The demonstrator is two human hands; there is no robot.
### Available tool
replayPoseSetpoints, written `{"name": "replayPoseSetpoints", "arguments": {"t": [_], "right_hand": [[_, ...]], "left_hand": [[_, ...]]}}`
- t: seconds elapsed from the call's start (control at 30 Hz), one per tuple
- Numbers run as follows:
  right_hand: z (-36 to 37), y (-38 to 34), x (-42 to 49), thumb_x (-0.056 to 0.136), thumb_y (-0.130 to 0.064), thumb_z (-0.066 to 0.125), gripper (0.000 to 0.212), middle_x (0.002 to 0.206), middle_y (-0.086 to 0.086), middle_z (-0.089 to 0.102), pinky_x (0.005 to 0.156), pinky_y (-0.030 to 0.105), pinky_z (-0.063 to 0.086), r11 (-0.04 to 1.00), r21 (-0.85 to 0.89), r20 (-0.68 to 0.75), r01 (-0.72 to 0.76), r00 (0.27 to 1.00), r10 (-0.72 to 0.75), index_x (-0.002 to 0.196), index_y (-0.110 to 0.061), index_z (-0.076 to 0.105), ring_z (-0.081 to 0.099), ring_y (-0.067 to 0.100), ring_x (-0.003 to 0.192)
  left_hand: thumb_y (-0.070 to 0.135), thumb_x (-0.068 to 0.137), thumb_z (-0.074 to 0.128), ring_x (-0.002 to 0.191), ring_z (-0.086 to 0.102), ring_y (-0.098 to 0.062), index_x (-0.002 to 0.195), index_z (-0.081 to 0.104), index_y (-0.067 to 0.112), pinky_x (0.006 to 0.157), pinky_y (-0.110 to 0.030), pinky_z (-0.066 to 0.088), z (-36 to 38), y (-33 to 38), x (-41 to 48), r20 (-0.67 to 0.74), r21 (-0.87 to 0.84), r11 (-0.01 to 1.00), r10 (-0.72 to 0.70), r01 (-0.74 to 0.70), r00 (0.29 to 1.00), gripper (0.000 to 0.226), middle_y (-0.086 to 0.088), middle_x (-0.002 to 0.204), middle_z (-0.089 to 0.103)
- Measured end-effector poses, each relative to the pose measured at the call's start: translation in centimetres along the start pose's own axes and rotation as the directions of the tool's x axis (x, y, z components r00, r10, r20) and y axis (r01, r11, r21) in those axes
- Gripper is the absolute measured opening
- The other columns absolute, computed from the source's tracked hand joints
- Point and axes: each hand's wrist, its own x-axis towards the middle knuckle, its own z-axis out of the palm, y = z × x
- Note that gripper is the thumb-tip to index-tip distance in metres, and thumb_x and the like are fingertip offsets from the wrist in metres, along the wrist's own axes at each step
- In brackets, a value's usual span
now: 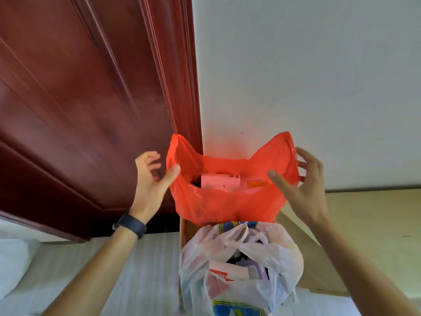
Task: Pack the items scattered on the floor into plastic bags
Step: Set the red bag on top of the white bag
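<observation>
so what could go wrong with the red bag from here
1. Neither the left hand nor the right hand grips the red bag yet; it may slump and spill the pink box near its mouth.
2. The white bag just in front is open too; a knock while lifting could tip things out.

Two plastic bags, two hands, one door.
</observation>
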Motion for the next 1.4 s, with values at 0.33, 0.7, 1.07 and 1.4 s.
{"name": "replayPoseSetpoints", "arguments": {"t": [0.33, 0.7, 1.07, 1.4], "right_hand": [[4.0, 5.6, 3.1, 0.081, -0.068, 0.06, 0.108, 0.166, -0.004, 0.011, 0.12, 0.041, 0.023, 0.995, -0.102, 0.256, 0.006, 0.967, 0.02, 0.157, -0.03, -0.008, 0.015, 0.014, 0.15], [11.2, 3.4, 4.9, 0.106, -0.039, 0.035, 0.037, 0.102, 0.017, 0.071, 0.077, 0.042, 0.046, 0.888, -0.418, 0.356, 0.193, 0.934, -0.036, 0.118, -0.013, 0.058, 0.064, 0.041, 0.097], [9.0, 1.9, 6.9, 0.107, -0.036, 0.029, 0.033, 0.078, 0.011, 0.064, 0.062, 0.041, 0.035, 0.975, -0.219, -0.041, -0.041, 0.999, 0.033, 0.1, -0.012, 0.051, 0.06, 0.04, 0.079], [16.7, 6.0, 6.6, 0.106, -0.04, 0.03, 0.031, 0.103, 0.017, 0.07, 0.072, 0.042, 0.048, 0.638, -0.678, 0.494, 0.365, 0.869, 0.027, 0.123, -0.019, 0.045, 0.067, 0.042, 0.095]], "left_hand": [[0.079, 0.08, 0.043, 0.149, 0.012, -0.024, 0.15, 0.014, 0.047, 0.12, -0.038, 0.016, 3.7, -4.3, 3.8, 0.287, 0.524, 0.821, 0.08, -0.227, 0.955, 0.082, 0.001, 0.164, -0.002], [0.052, 0.099, 0.028, 0.077, 0.065, -0.032, 0.102, 0.059, 0.016, 0.07, -0.041, 0.048, 11.9, -4.1, -0.1, 0.2, 0.501, 0.843, 0.108, -0.196, 0.974, 0.048, -0.01, 0.081, 0.068], [-0.005, 0.094, 0.046, 0.113, 0.059, -0.036, 0.127, 0.054, -0.002, 0.088, -0.037, 0.047, 15.9, -3.6, 1.0, 0.55, 0.762, 0.636, -0.539, -0.119, 0.638, 0.034, -0.021, 0.127, 0.059], [0.062, 0.088, 0.051, 0.128, 0.039, -0.006, 0.132, 0.05, 0.035, 0.107, -0.024, 0.029, 8.6, -4.1, -1.8, 0.332, 0.468, 0.877, -0.058, -0.111, 0.941, 0.052, 0.015, 0.136, 0.048]]}}
